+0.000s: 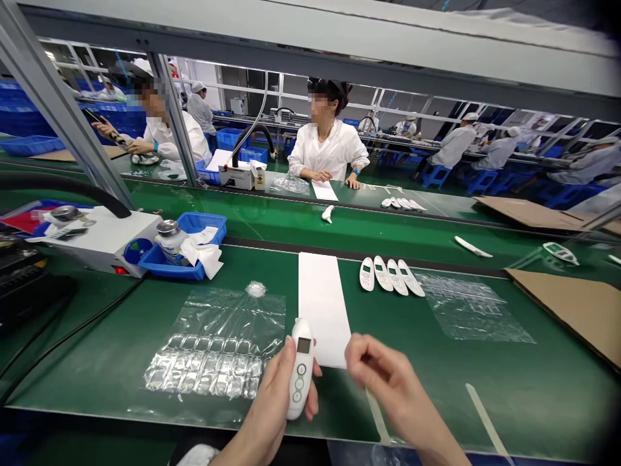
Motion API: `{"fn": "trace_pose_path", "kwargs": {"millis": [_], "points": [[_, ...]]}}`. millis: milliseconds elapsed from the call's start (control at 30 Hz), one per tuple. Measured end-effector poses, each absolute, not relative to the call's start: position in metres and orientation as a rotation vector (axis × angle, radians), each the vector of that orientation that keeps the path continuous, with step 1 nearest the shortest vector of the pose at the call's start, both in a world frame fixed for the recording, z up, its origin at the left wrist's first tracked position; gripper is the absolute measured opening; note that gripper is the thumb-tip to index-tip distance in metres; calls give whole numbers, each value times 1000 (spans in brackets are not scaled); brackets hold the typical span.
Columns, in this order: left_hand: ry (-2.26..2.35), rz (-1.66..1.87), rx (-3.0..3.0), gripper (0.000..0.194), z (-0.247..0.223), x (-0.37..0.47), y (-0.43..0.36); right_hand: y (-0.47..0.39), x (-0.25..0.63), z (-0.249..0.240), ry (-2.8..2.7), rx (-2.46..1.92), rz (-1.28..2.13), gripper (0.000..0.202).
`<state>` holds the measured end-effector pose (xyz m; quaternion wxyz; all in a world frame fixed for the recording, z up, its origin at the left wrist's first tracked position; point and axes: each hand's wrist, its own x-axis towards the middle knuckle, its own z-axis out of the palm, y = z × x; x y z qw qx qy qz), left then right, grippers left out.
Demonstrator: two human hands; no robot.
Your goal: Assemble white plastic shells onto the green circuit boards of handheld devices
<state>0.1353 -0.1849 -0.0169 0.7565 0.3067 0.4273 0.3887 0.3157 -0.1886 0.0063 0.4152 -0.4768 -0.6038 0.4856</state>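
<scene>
My left hand (279, 395) is wrapped round a white handheld device (301, 372) with a small grey screen and three round buttons, held upright over the bench. To its right, my right hand (381, 382) is raised with thumb and forefinger pinched together; whatever is between them, if anything, is too small to tell. A white paper sheet (323, 304) lies just beyond both hands. Left of the device rests a clear plastic sheet of square pieces (208, 362). Several white oval shells (391, 276) stand in a row behind the sheet, to the right.
A blue tray (201, 226) with a metal-topped jar and tissues sits beside a grey box (109, 239) at left. Another clear bag (473, 304) and cardboard (577, 310) lie right. White parts rest on the green belt (272, 220); a person (330, 145) sits opposite.
</scene>
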Motion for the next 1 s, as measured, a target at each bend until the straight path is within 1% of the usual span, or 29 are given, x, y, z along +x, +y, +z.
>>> {"fn": "trace_pose_path", "kwargs": {"millis": [67, 100, 167, 267, 333, 533, 733, 867, 1000], "points": [[919, 849, 527, 58, -15, 130, -190, -198, 291, 17, -1639, -1111, 1385, 23], [922, 854, 481, 57, -15, 129, -193, -200, 281, 18, -1694, -1091, 1414, 22], [938, 873, 447, 57, -16, 126, -198, -200, 265, 15, -1790, -1107, 1349, 22], [953, 886, 484, 59, -22, 123, -204, -193, 254, 3, -1878, -1186, 1099, 22], [948, 892, 486, 58, -26, 121, -206, -189, 251, -2, -1909, -1207, 1008, 21], [935, 893, 470, 54, -30, 114, -207, -185, 246, -1, -1919, -1222, 1028, 20], [929, 897, 456, 60, -35, 112, -211, -186, 245, -2, -1898, -1261, 1050, 19], [919, 903, 455, 58, -41, 111, -212, -185, 245, -3, -1918, -1247, 1072, 19], [888, 876, 465, 61, -44, 111, -211, -184, 246, -3, -1916, -1231, 1094, 19]]}}
